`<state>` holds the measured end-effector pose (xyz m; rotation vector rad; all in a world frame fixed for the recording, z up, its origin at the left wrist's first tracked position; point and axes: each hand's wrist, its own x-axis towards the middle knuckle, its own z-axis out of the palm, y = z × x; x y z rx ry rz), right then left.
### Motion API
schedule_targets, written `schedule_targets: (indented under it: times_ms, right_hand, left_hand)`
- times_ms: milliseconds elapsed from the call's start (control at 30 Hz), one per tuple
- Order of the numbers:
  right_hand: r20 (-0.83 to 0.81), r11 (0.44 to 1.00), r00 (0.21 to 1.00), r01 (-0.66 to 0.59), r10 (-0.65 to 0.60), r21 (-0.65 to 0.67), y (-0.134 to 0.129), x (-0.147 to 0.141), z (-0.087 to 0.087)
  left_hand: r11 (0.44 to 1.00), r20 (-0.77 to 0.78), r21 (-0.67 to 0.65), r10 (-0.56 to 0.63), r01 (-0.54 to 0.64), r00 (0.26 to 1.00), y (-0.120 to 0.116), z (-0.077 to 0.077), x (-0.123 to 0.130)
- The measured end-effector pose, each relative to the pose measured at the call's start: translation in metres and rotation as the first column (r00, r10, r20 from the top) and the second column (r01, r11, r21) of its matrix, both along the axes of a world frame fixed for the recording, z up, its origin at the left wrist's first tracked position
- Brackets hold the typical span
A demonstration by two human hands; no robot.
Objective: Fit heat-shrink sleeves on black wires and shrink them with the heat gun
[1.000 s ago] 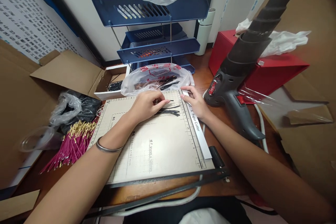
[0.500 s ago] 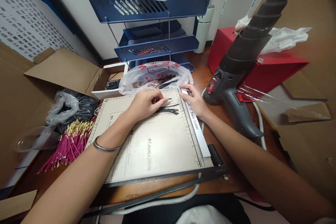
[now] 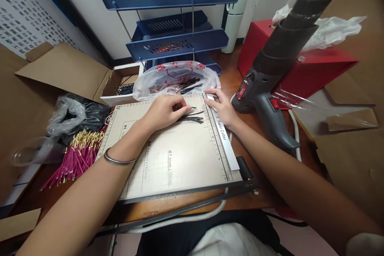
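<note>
A cream paper cutter with a printed size grid lies in front of me. Over its far part, my left hand is closed in a pinch on a thin black wire, whose tip pokes out past the fingertips. Just below those fingers, a small bunch of black wires rests on the board. My right hand lies at the far right edge of the cutter, fingers stretched apart, touching the white strip marked "Paper Cutter".
A plastic bag holding black wires sits behind the cutter. Magenta wires with gold ends are piled at left. A heat gun stands at right before a red box. Blue shelf trays rise at the back.
The whole view has shifted slightly, with the scene sitting a little higher. Over the cutter, both hands keep nearly the same place, the left still pinching the black wire.
</note>
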<state>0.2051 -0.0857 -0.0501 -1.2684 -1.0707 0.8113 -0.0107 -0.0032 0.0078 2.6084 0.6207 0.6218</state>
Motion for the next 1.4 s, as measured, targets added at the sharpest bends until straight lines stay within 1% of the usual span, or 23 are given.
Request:
schedule_targets:
  times_ms: [233,500,767,1133,1300,1400]
  right_hand:
    - [0.050,1.000,0.999,0.003,-0.003,0.010,-0.0003,0.0018,0.0007]
    - [0.066,1.000,0.998,0.017,-0.018,0.013,-0.0010,0.0016,0.0016]
    - [0.015,1.000,1.000,0.017,-0.017,0.008,-0.0010,-0.0004,0.0003]
    - [-0.007,1.000,1.000,-0.010,0.010,-0.018,-0.0002,0.0011,-0.0013]
    - [-0.025,1.000,1.000,-0.004,0.003,-0.021,-0.0001,-0.0005,-0.0011]
    - [0.006,1.000,1.000,-0.010,0.010,-0.012,-0.0020,0.0001,0.0015]
  left_hand:
    - [1.000,-0.005,-0.008,-0.002,0.002,1.000,-0.0003,0.0009,-0.0004]
    - [1.000,-0.007,0.016,-0.003,0.003,1.000,-0.0022,-0.0010,-0.0010]
    - [0.999,0.019,0.032,-0.012,0.012,1.000,-0.0034,-0.0023,-0.0015]
    - [0.995,0.063,0.091,0.021,-0.027,0.998,-0.0021,-0.0029,-0.0011]
    - [0.999,0.073,0.041,0.002,-0.005,0.997,-0.0027,-0.0021,-0.0006]
    - [1.000,0.111,0.020,-0.011,0.009,0.994,-0.0029,-0.0021,-0.0001]
